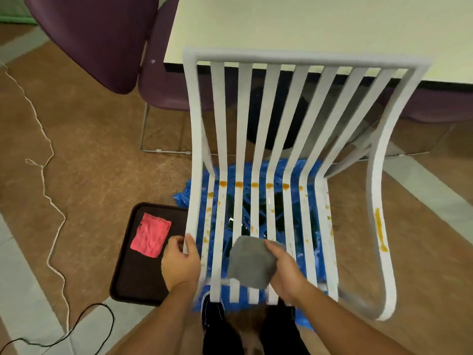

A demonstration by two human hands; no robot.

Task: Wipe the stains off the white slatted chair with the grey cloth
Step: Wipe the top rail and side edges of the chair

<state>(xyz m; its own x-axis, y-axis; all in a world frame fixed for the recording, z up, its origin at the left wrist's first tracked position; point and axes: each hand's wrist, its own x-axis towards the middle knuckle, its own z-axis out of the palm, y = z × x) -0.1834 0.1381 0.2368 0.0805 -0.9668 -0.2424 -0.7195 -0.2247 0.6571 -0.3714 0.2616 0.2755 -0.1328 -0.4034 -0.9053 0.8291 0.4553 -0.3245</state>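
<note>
The white slatted chair [271, 119] stands in front of me, its back toward a table. Orange-brown stains [239, 185] dot the seat slats near the back bend, and a long streak runs down the right armrest [380, 231]. My right hand [286, 272] grips the grey cloth [249, 262] over the front middle of the seat slats. My left hand [180, 262] holds the chair's left frame rail near the seat's front.
A dark brown tray [128, 278] with a pink cloth [151, 234] lies on the floor to the chair's left. Blue plastic sheeting [183, 194] is spread under the chair. A cream table [307, 26] and purple chairs [102, 39] stand behind. A white cord and a black cable cross the floor at left.
</note>
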